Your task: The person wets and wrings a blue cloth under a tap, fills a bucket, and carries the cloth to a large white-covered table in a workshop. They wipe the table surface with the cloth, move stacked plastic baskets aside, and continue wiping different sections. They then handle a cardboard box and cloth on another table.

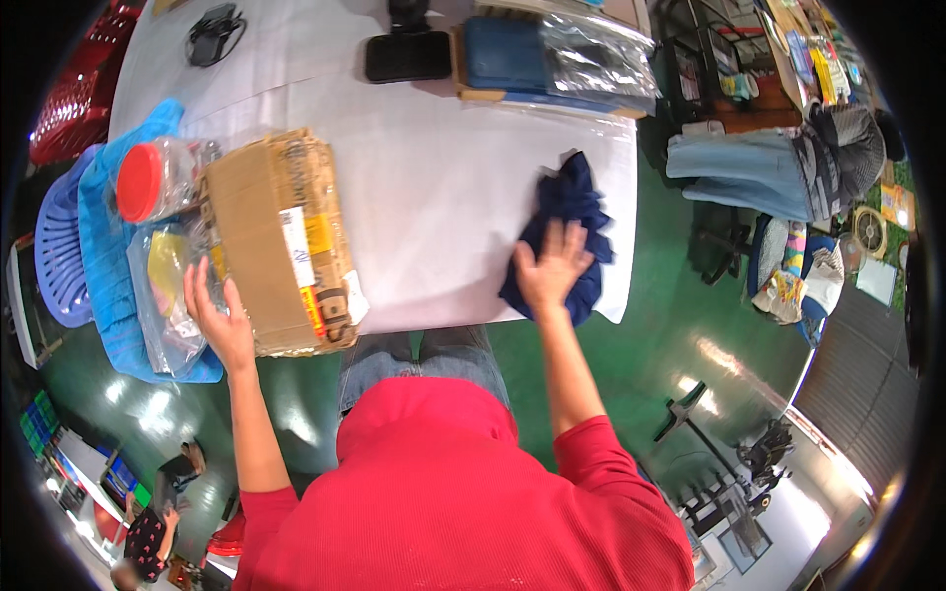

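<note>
My right hand (555,268) lies with spread fingers on a crumpled navy blue cloth (576,202) near the table's right edge. At the left, my left hand (223,325) is open, fingers apart, beside a taped brown cardboard box (261,236). It overlaps the box's left edge; whether it touches the box I cannot tell. Just left of that hand sits a clear plastic bag (163,286) with something yellow inside. Behind the bag a clear jar with a red lid (140,182) lies tilted. Bag and jar rest on a bright blue cloth or sheet (99,246).
The white-covered table (434,217) spans the front. At its back are a black stand base (408,56), a blue folder (503,54) under clear plastic, and a black cabled device (215,37). A purple basket (61,241) is at the left. Jeans (739,172) hang at the right.
</note>
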{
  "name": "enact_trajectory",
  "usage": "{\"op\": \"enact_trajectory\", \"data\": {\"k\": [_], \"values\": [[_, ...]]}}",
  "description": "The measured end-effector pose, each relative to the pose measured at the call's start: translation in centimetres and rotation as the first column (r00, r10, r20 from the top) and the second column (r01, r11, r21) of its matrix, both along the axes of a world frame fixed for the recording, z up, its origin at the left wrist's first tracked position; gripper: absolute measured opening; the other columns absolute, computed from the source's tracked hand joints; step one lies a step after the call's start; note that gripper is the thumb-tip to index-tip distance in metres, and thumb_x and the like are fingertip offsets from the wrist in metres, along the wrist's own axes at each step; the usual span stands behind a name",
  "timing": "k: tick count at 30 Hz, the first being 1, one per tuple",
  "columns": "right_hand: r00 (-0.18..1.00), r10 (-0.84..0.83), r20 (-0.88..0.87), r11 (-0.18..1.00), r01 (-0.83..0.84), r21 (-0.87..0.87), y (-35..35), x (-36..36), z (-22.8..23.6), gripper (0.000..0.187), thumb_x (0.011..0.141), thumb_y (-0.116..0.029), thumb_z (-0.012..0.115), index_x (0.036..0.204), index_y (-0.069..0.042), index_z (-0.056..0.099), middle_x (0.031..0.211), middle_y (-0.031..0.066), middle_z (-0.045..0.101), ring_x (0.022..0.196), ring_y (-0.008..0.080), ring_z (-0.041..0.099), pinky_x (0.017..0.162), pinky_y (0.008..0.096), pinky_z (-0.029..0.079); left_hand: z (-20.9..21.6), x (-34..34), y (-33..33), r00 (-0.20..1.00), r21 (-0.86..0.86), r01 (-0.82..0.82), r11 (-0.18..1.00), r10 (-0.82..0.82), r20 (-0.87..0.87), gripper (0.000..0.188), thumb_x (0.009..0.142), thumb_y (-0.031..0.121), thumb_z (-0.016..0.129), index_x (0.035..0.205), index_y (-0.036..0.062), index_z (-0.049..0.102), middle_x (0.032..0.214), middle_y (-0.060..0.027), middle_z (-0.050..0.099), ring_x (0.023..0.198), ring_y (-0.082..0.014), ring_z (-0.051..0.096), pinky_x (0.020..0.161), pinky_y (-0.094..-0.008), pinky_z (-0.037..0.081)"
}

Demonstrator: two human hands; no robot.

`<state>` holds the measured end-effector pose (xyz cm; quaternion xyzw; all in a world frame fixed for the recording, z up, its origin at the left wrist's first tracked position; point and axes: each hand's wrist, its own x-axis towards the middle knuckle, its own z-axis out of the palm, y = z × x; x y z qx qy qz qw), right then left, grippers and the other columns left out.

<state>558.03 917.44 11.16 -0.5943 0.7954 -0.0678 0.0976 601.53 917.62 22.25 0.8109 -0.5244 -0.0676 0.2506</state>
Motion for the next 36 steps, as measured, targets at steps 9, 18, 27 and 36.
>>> {"op": "enact_trajectory", "data": {"k": [9,18,27,36], "values": [[0.453,0.859,0.238,0.507,-0.696,-0.509,-8.0,10.5,-5.3,0.022,0.077,-0.024,0.064,0.098,-0.021,0.069,0.125,0.0021,0.057,0.13,0.0262,0.039,0.106,0.0572,0.025,3.7,-17.3,-2.7,0.919,-0.199,0.382,0.903,-0.347,0.188,0.041,0.084,0.003,0.054,0.126,0.0016,0.052,0.133,-0.0159,0.048,0.127,-0.0319,0.043,0.106,-0.0453,0.031],[0.96,0.049,-0.276,0.916,-0.154,-0.372,-9.1,-13.8,-3.5,0.028,0.081,-0.032,0.06,0.109,-0.027,0.067,0.138,-0.0039,0.048,0.13,0.0247,0.04,0.101,0.0588,0.022,3.2,-16.6,2.4,0.969,-0.146,0.247,0.958,-0.241,0.058,0.038,0.086,0.0,0.05,0.124,0.0008,0.053,0.131,-0.0152,0.05,0.126,-0.0305,0.044,0.106,-0.0416,0.033],[0.974,0.074,-0.215,0.967,-0.123,-0.225,4.9,7.5,-3.8,0.035,0.087,-0.035,0.055,0.117,-0.017,0.061,0.145,0.0051,0.04,0.138,0.0319,0.028,0.1,0.067,0.022,4.3,-8.0,12.6,0.998,-0.169,0.042,0.985,-0.048,-0.031,0.033,0.084,0.001,0.053,0.117,0.0025,0.058,0.126,-0.0142,0.052,0.122,-0.0337,0.046,0.102,-0.0426,0.036],[0.878,0.291,-0.381,0.85,-0.42,-0.317,10.1,14.3,-5.4,0.022,0.088,-0.026,0.057,0.11,-0.024,0.062,0.124,-0.0001,0.055,0.115,0.0212,0.051,0.081,0.0408,0.041,2.9,11.2,30.5,0.991,-0.178,-0.12,0.977,0.109,-0.073,0.031,0.081,-0.003,0.054,0.11,0.0061,0.062,0.124,-0.0115,0.053,0.117,-0.0327,0.049,0.096,-0.0412,0.043]]}}
